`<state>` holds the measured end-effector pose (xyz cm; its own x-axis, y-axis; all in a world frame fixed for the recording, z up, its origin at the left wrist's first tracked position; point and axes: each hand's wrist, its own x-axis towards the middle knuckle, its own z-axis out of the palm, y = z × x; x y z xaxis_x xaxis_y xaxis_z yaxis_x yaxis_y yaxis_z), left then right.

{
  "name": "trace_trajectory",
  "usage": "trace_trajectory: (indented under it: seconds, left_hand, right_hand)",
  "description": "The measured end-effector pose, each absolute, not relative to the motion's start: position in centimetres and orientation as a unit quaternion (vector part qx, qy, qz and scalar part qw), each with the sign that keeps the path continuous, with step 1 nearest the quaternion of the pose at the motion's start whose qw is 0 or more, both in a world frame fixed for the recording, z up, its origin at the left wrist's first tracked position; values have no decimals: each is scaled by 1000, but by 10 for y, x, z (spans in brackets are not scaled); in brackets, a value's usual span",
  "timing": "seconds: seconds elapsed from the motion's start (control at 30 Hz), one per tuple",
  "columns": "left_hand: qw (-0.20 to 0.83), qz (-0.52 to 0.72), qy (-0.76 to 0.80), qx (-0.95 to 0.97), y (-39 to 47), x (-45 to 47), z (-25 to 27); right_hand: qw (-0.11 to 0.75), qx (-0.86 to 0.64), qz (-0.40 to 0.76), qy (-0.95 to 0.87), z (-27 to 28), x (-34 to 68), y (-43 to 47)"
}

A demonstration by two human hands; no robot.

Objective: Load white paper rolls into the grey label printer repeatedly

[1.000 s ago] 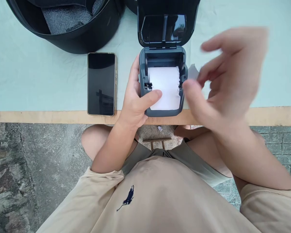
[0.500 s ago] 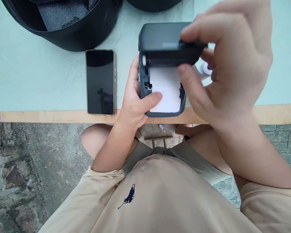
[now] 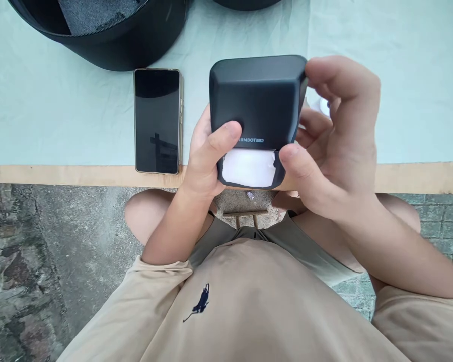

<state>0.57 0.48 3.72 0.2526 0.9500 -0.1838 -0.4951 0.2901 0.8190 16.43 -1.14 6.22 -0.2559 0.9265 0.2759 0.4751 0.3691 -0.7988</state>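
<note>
A dark label printer [image 3: 256, 108] with "NIIMBOT" lettering is held up over the table's front edge. Its black cover lies over the upper part of the body, while a strip of white label paper [image 3: 249, 167] shows below it. My left hand [image 3: 208, 158] grips the printer's left side, thumb on top of the cover and fingers behind. On the other side, my right hand [image 3: 334, 130] holds the printer's right edge. Its index finger touches the upper right corner, and its thumb presses near the paper's right end. A white roll [image 3: 323, 105] is partly hidden behind my right hand.
A phone [image 3: 157, 120] with a dark screen lies on the pale green cloth [image 3: 60, 115] at left. An open black zippered case [image 3: 136, 42] stands behind it, with another black item [image 3: 247, 4] at the top edge. The wooden table edge [image 3: 60, 174] runs below.
The printer's raised cover has come down over the upper part of the paper. My right hand has moved down and left, from the lifted cover to the printer's right edge.
</note>
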Motion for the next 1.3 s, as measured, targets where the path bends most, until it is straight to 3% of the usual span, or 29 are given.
trace_trajectory:
  seconds: [0.17,0.53,0.67,0.7,0.77,0.87,1.0,1.3]
  left_hand:
    - [696,513,337,371,6,12,27]
    - [696,512,338,373,8,13,26]
    - [682,594,309,295,7,15,42]
    - [722,560,278,294,7,14,44]
    - [729,553,279,292,9,11,42]
    - [727,545,293,297,14,5,33]
    - [693,563,327,310,15,4,27]
    - [691,554,350,304,15,7,33]
  right_hand:
    - [360,-469,400,-700,64,166,-3]
    - [348,-455,428,-699,64,171,2]
    - [339,-447,435,-704,74,171,1]
    - [331,-451,440,-703,79,172,-1]
    - [301,-476,418,-713,90,175,-4]
    - [244,-525,293,-761,103,181,-8]
    - [242,-499,163,-816,99,183,-1]
    - [176,-472,164,-848,83,181,12]
